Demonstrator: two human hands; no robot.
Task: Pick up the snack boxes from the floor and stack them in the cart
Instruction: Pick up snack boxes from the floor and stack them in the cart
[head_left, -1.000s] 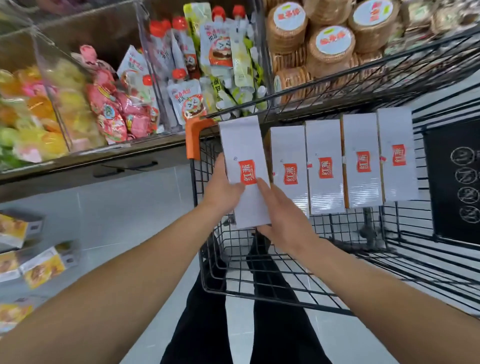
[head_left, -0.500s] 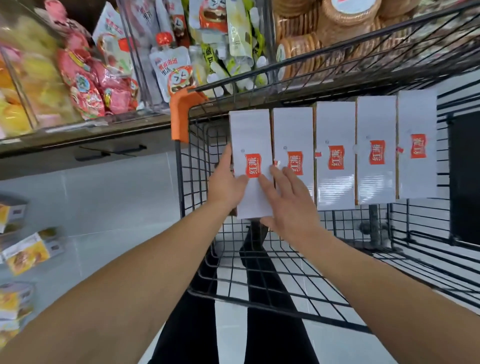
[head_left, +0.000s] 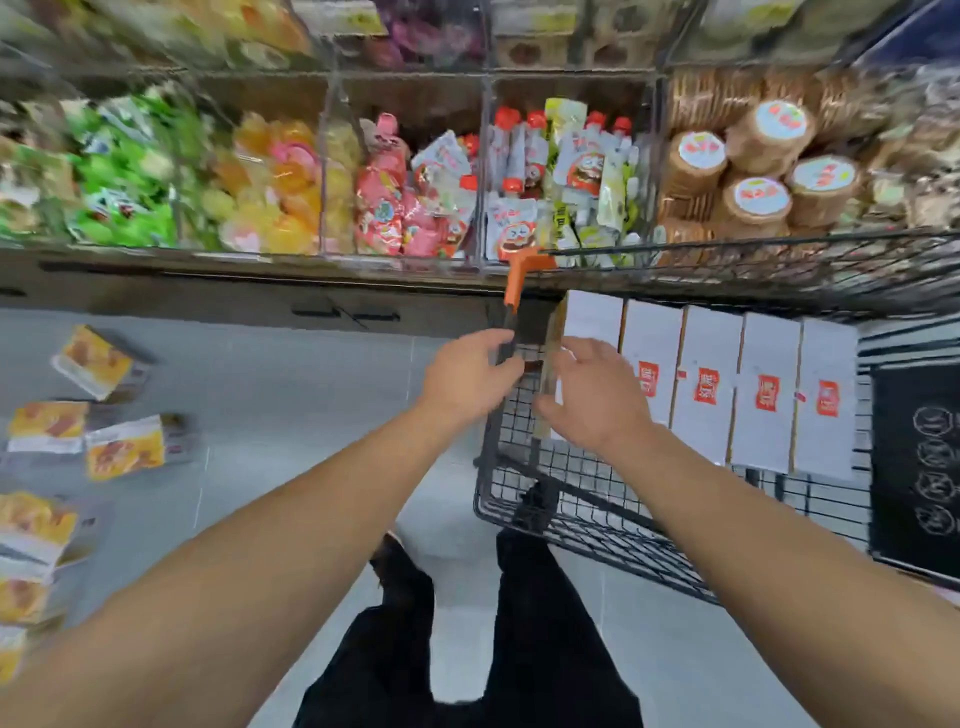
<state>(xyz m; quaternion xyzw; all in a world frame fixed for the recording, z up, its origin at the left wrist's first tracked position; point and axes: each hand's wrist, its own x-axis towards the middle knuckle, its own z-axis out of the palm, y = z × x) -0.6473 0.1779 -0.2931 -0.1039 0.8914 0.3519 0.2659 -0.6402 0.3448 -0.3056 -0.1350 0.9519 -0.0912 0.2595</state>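
Several white snack boxes with red labels (head_left: 768, 364) stand side by side in a row inside the black wire cart (head_left: 582, 501). The leftmost box (head_left: 592, 318) stands free at the cart's orange corner (head_left: 521, 271). My right hand (head_left: 595, 397) hovers just in front of that box with fingers spread and holds nothing. My left hand (head_left: 467, 375) is beside the cart's corner post, fingers loosely curled and empty. Yellow snack boxes (head_left: 124, 452) lie scattered on the grey floor at the left, another one (head_left: 96, 361) further back.
A store shelf (head_left: 260, 260) with clear bins of sweets, pouches and biscuit rolls runs across the top, right behind the cart. A black sign panel (head_left: 919, 457) fills the cart's right end. My legs (head_left: 524, 649) stand beside the cart. The view is motion-blurred.
Both hands have let go of the leftmost white box, which now stands in the row. The hands have drawn back a little, and the view has swung left toward the floor boxes.
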